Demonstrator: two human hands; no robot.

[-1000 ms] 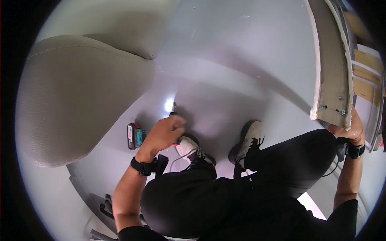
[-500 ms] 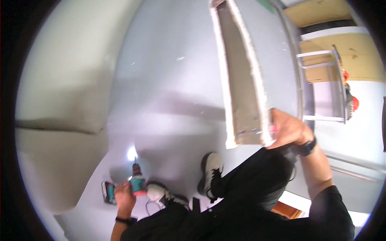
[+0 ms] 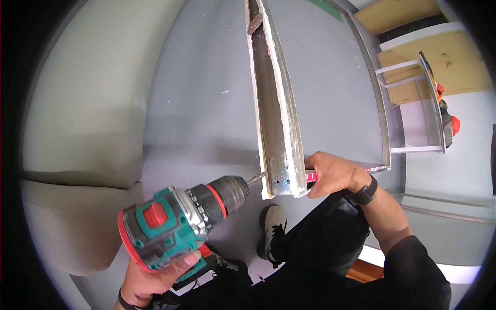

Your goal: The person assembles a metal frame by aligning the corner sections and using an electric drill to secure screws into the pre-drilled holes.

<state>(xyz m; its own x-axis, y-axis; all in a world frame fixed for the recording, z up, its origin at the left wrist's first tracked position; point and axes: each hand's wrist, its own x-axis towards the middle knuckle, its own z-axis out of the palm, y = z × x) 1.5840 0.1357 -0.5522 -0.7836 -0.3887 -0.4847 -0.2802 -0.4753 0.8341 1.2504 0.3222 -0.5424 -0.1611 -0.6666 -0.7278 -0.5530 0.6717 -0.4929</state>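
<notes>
My left hand (image 3: 160,276) is wrapped round the handle of a teal and black cordless drill (image 3: 165,230) with red trim. Its bit points right, and the tip meets the left side of the near end of a long metal channel (image 3: 274,124); whether it touches is hard to tell. White crusty material runs along both edges of the channel, and blue marks and small dark holes show at its near end. My right hand (image 3: 336,175) grips that end from the right side, with a small red piece against the channel by its fingers.
A grey-green padded sofa (image 3: 82,103) stands on the left. To the right is a white metal rack (image 3: 408,150), with red and dark items beside it and wooden boards (image 3: 439,67) behind. My shoe (image 3: 273,227) is on the grey floor below the channel.
The drill has come up from low near the floor to the channel's near end, and its bit now points right. The channel has shifted left, with my right hand still on it.
</notes>
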